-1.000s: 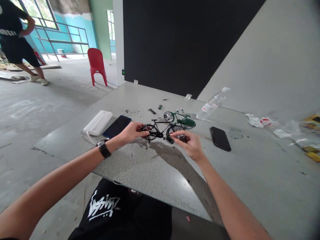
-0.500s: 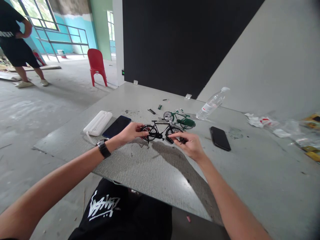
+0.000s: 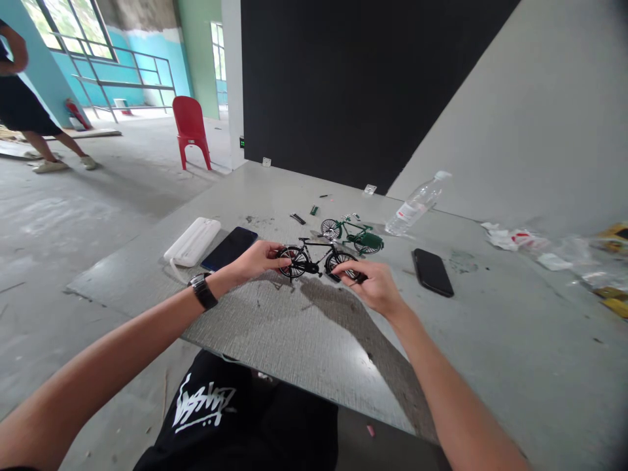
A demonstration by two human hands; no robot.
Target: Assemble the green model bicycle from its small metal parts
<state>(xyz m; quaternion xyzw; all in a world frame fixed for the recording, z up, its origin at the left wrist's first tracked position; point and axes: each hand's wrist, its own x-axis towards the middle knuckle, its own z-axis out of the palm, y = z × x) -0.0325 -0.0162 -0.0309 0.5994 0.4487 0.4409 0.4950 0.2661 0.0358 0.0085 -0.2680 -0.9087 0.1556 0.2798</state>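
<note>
A small black model bicycle [image 3: 314,255] stands upright on the grey table [image 3: 255,314], its handlebar end to the right. My left hand [image 3: 260,259] pinches its rear wheel at the left. At the other end, the fingers of my right hand [image 3: 369,281] are closed at the front wheel, near a small dark piece low beside the wheel; whether they grip that piece is hard to tell. Just behind the black bicycle is a green model bicycle [image 3: 360,237].
A white power bank [image 3: 192,242] and a dark phone [image 3: 229,248] lie at the left. Another phone [image 3: 432,271] and a tilted clear bottle [image 3: 417,204] are at the right. Small parts [image 3: 297,218] lie behind. A person [image 3: 27,98] stands beyond a red chair [image 3: 190,127].
The person in the background has shifted left and turned. My right hand has moved very slightly at the front wheel; my left hand keeps its place.
</note>
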